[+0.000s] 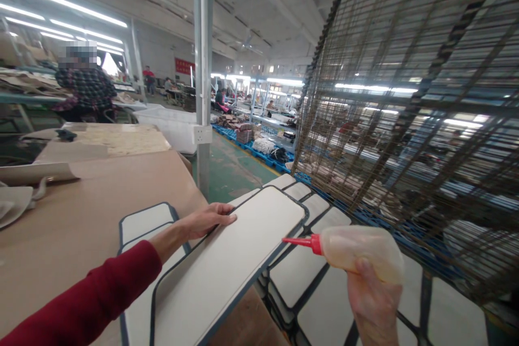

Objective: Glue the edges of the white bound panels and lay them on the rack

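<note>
My left hand [213,219] grips the far left edge of a long white panel [227,259] with rounded corners and a dark rim, thumb on its face. The panel is tilted. In my right hand [373,297] is a squeeze bottle [360,248], translucent, part filled with yellowish liquid and lying on its side. Its red nozzle [302,241] points left, with the tip at the panel's right edge; whether they touch I cannot tell. More dark-rimmed white panels [148,221] lie under and left of the held one.
Similar panels [328,303] lie in rows at right, before a tall wire mesh rack [405,86]. A brown-topped table [89,211] spans the left. Beyond it stand a metal post [204,65] with a socket, a white bin [168,124] and a person in a checked jacket [87,86].
</note>
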`<state>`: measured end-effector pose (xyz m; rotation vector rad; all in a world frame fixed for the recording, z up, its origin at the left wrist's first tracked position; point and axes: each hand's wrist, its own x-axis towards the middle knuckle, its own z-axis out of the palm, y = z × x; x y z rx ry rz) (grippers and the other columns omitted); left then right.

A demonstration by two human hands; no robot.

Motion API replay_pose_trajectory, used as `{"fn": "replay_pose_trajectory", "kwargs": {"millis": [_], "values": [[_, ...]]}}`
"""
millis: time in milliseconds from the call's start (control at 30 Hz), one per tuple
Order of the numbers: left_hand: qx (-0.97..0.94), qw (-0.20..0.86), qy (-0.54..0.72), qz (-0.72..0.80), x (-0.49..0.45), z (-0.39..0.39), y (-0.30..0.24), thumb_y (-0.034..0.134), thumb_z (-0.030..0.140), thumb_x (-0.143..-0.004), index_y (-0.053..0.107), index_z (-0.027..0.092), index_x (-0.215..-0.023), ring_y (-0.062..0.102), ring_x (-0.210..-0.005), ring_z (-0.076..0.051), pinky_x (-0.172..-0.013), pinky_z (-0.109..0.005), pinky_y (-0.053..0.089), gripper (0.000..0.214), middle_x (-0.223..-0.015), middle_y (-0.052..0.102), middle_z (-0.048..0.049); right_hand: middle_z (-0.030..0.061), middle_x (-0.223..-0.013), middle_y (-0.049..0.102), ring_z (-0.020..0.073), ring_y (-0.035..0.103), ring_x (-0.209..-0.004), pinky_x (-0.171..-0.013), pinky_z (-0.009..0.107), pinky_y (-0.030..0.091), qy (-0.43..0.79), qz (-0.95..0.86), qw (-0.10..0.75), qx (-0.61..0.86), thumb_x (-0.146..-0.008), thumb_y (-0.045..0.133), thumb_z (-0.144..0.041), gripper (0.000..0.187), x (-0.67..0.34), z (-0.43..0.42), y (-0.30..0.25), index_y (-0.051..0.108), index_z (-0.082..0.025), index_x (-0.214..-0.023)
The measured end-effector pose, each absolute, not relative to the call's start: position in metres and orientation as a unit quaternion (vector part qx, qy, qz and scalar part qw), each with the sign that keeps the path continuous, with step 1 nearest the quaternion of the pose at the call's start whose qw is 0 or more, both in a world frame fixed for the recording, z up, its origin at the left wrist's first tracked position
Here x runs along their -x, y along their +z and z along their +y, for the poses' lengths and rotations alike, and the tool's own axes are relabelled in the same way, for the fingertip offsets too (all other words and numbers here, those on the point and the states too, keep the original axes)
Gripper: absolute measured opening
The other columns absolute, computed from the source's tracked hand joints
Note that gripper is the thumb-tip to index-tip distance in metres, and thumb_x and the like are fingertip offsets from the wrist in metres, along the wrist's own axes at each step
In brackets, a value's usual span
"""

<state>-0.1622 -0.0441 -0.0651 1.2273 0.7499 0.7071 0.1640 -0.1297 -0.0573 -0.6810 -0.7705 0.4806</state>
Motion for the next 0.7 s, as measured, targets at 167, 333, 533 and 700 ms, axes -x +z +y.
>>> {"fn": "replay_pose_trajectory", "kwargs": {"millis": [167,333,533,700], "values": [[-0.54,0.693,0.328,0.348,0.158,-0.046,-0.061,0.08,0.042,-0.067,0.067,0.013,-0.09,0.066,-0.067,-0.016,-0.062,-0.024,0.052,0.039,-0.083,0.073,-0.0066,0.0006,-0.069,0.065,0.0145,0.062,-0.068,-0.065,0.024,0.054,0.221,-0.385,0.835,0.324,-0.061,0.083,-0.028,0.028,-0.163,-0.131,-0.058,0.067,-0.017,-0.081],[-0.528,0.686,0.341,0.367,0.152,-0.049,-0.052,0.083,0.043,-0.062,0.063,0.013,-0.087,0.063,-0.063,-0.014,-0.058,-0.024,0.05,0.044,-0.078,0.071,-0.003,0.0002,-0.062,0.062,0.0147,0.059,-0.06,-0.061,0.026,0.054,0.207,-0.412,0.821,0.338,-0.062,0.082,-0.03,0.025,-0.166,-0.133,-0.06,0.064,-0.017,-0.075],[-0.525,0.676,0.347,0.383,0.149,-0.047,-0.05,0.082,0.045,-0.063,0.057,0.015,-0.089,0.063,-0.063,-0.013,-0.057,-0.024,0.049,0.047,-0.077,0.068,-0.0006,0.0009,-0.062,0.062,0.0153,0.061,-0.061,-0.062,0.026,0.053,0.217,-0.417,0.815,0.339,-0.065,0.081,-0.03,0.024,-0.169,-0.132,-0.066,0.066,-0.017,-0.078],[-0.533,0.675,0.339,0.381,0.149,-0.042,-0.053,0.08,0.047,-0.065,0.055,0.017,-0.093,0.063,-0.065,-0.013,-0.059,-0.024,0.049,0.048,-0.079,0.068,-0.0006,0.0086,-0.082,0.068,0.025,0.067,-0.083,-0.077,0.039,0.055,0.186,-0.451,0.787,0.379,-0.07,0.077,-0.039,0.037,-0.179,-0.128,-0.079,0.066,-0.016,-0.097]]}}
